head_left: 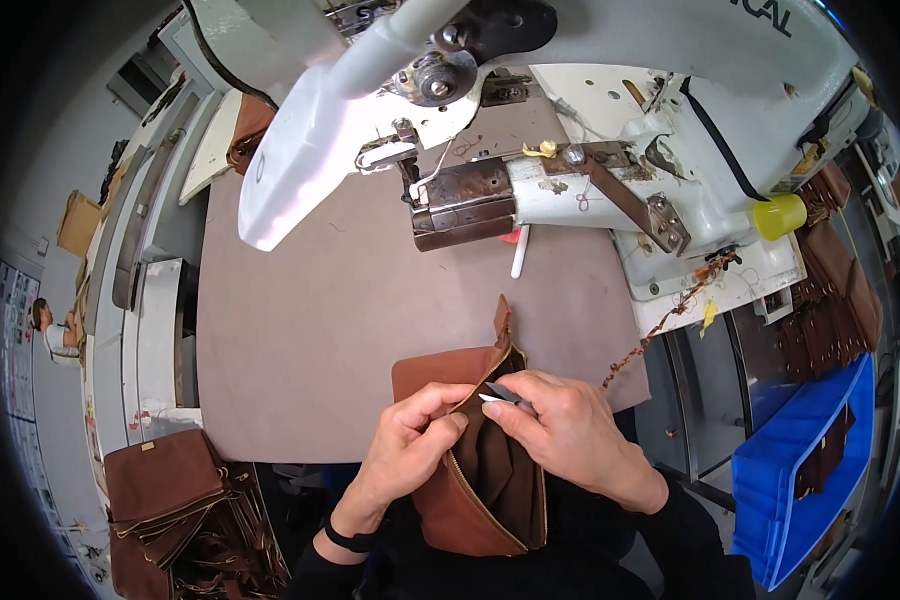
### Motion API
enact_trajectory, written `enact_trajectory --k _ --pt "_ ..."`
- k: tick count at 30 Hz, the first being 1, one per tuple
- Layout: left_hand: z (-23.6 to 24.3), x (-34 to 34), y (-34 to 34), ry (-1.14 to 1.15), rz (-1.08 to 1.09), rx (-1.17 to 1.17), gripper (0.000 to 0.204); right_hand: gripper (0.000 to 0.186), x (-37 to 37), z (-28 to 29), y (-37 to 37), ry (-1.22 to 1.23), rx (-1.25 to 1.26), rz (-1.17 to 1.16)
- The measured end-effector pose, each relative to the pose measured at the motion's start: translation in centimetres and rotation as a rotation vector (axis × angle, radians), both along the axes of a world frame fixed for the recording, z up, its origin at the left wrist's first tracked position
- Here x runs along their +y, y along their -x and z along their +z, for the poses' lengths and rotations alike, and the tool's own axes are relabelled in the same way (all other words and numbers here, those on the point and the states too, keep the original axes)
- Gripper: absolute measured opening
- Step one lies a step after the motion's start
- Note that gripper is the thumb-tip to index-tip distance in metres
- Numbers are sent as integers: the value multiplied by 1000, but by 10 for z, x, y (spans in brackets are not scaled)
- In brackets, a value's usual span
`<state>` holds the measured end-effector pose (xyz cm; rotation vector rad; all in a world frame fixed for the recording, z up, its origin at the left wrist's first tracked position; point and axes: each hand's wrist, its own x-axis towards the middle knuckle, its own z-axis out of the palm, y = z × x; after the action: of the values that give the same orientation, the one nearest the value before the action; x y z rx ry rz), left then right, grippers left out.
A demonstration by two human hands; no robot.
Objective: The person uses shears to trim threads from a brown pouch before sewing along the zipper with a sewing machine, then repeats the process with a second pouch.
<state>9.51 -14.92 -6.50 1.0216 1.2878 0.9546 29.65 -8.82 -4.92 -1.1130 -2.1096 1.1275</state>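
Observation:
A brown leather pouch (460,500) with a gold-toothed zip lies unzipped before me, its dark brown lining (497,465) showing. My left hand (410,440) is closed on the pouch's zipped edge, thumb and forefinger pinching it. In my right hand (570,425) are what look like small thread snips (498,394), their pointed blades toward the zip edge near the left fingertips. My right palm hides the snips' handles. A narrow leather tab (503,318) sticks up at the pouch's far end.
A sewing machine (570,195) stands over the brown worktable (300,330), a white stick-shaped tool (520,252) below its arm. Brown leather pieces (160,470) are stacked at lower left. To the right sits a blue crate (770,480); more leather pieces (820,320) hang behind it.

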Motion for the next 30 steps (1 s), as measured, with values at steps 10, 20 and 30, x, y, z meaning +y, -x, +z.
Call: enact_trajectory --k 10,20,30 --pt "2 1 -7 -157 -1 193 33 21 -6 6 9 -95 -202 -24" --pt "-5 6 6 147 40 -157 31 22 -8 9 1 -67 -67 -72" --pt "-4 7 9 204 75 -269 31 37 6 2 -2 -3 204 -192"
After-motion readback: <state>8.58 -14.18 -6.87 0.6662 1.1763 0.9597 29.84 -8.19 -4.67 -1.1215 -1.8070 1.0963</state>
